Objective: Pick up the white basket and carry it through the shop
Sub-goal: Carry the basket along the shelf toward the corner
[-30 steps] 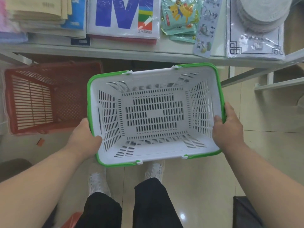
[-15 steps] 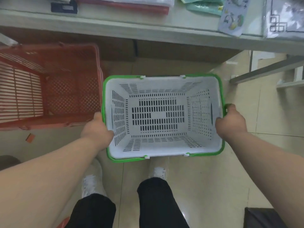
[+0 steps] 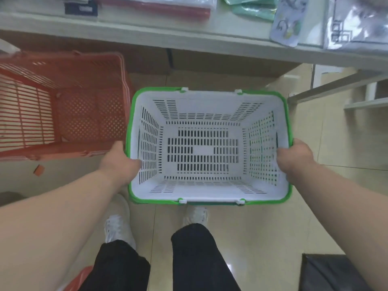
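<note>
The white basket [image 3: 206, 192] with a green rim is held level in front of me, above my feet, and holds nothing. My left hand [image 3: 119, 161] grips its left short side, thumb inside the wall. My right hand [image 3: 294, 158] grips the right short side the same way. Its slotted floor and walls are in full view.
A red basket [image 3: 63, 114] stands on the tiled floor just left of the white one. A grey shelf [image 3: 189, 40] with packaged goods runs across the top. Lower shelf bars [image 3: 336, 89] stick out at the right. A dark object [image 3: 327, 271] sits at bottom right.
The basket has dropped lower and come nearer to my body, now level with the red basket. My view has tilted down, so less of the shelf shows. Both hands keep their grip.
</note>
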{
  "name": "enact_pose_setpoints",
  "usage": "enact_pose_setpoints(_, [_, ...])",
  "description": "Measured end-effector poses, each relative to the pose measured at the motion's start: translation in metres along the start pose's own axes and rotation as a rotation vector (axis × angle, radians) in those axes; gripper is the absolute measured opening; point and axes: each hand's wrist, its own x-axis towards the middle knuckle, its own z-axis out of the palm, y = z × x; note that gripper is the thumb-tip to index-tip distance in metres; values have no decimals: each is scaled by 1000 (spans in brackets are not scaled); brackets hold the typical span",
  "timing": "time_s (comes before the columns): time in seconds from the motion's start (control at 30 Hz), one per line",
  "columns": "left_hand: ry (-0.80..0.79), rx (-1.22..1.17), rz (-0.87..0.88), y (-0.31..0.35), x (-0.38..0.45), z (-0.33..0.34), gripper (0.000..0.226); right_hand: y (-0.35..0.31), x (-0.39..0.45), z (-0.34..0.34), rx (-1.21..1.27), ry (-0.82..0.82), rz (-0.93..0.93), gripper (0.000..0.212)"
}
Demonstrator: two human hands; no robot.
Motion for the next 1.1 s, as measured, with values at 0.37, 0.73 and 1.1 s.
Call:
enact_pose_setpoints(0.37, [-190,-88,34,-8,-79,-175,17,-72,-155,-92,30,-7,-132,28])
enact_pose_setpoints(0.73, [-176,-94,162,-111,-46,-321,26,-173,-288,-25,136,-20,-314,25])
enact_pose_setpoints(1.1, [196,-20,84,-206,41,-430,16,-278,-341,123,185,-156,-480,24])
